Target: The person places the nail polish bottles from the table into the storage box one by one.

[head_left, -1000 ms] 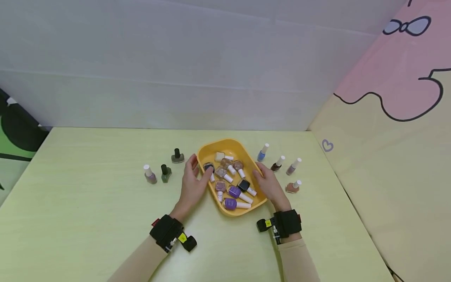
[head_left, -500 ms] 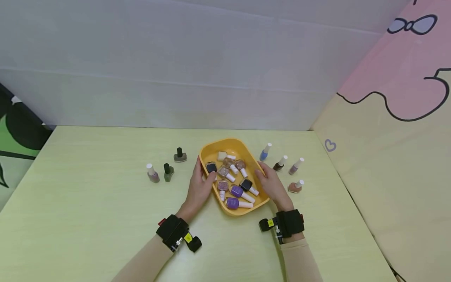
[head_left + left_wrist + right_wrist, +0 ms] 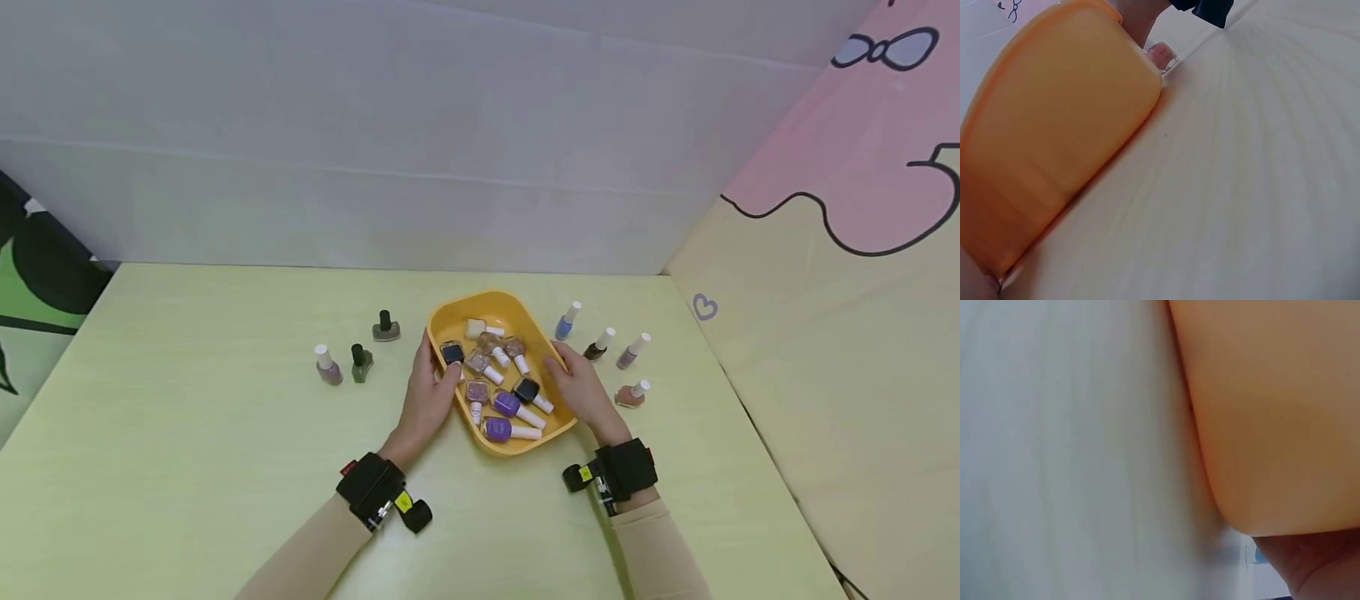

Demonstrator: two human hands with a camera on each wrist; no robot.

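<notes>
A yellow plastic tray (image 3: 493, 303) stands on the table at the middle of the head view. Inside lie several nail polish bottles, among them a purple one (image 3: 497, 429), a black one (image 3: 452, 353) and a pale one (image 3: 476, 328). My left hand (image 3: 425, 404) grips the tray's left side, thumb over the rim and fingers against the outer wall. On the opposite side my right hand (image 3: 583, 390) holds the rim, its fingers mostly hidden. Both wrist views are largely filled by the tray's outer wall (image 3: 1066, 106).
To the left stand a lilac bottle (image 3: 328, 367), a green one (image 3: 361, 364) and a grey one (image 3: 386, 331). Right of the tray are a blue bottle (image 3: 567, 322), a dark one (image 3: 599, 344), a mauve one (image 3: 633, 352) and a brownish-pink one (image 3: 632, 394). A pale wall (image 3: 375, 150) rises behind.
My left hand has closed in on the tray's side, and its thumb has slid lower along the rim, uncovering the black bottle. The right hand keeps its hold; the view has shifted slightly.
</notes>
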